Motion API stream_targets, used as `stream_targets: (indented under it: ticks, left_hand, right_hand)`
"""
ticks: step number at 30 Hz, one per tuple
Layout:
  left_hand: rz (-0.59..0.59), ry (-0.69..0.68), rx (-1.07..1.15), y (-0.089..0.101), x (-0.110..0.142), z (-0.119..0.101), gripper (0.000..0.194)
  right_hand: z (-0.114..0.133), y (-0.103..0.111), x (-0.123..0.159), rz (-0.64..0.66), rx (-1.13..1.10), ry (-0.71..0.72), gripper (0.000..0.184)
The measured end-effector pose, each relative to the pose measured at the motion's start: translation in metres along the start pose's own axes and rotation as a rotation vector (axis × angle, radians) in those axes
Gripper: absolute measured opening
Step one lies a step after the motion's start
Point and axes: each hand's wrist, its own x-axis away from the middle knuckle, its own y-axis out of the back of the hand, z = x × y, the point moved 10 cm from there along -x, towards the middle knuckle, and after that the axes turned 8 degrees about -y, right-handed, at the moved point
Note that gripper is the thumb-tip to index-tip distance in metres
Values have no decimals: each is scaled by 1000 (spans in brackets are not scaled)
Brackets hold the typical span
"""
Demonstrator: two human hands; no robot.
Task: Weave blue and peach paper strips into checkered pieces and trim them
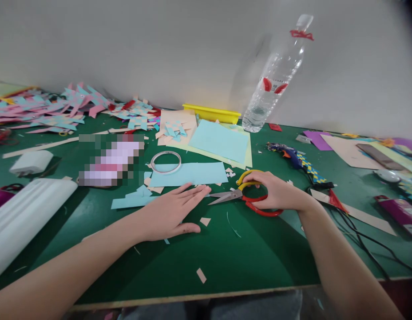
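My left hand (pixel 174 211) lies palm down on the green table, fingers stretched out and thumb apart. Part of a narrow blue paper strip (pixel 132 202) is under or beside it; the palm hides the rest. In my right hand (pixel 275 191) are scissors (pixel 239 194) with one yellow and one red handle. Their blades stand slightly apart and point left, the tips close to my left fingertips. Just beyond my left hand lies a wider blue paper piece (pixel 199 173), with a white tape roll (pixel 166 162) resting on its left end.
Blue and cream paper sheets (pixel 221 140) lie at the back beside a yellow tray (pixel 211 114). A water bottle (pixel 275 75) leans near the wall. Pink and blue woven strips (pixel 59 106) pile up at left, near a blurred phone (pixel 112 162). Black cables (pixel 359 235) cross the right side.
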Motion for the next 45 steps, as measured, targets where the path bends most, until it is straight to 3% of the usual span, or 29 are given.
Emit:
stream_targets:
  ticks: [17, 28, 45]
  left_hand:
    - [33, 49, 77, -1, 0, 4, 82]
    - [8, 29, 62, 0, 0, 3, 83]
    - [83, 156, 201, -3, 1, 10, 83]
  right_hand:
    - [18, -4, 1, -12, -2, 93, 41]
    - [16, -2, 3, -14, 6, 63, 42]
    - [36, -15, 0, 3, 25, 77, 41]
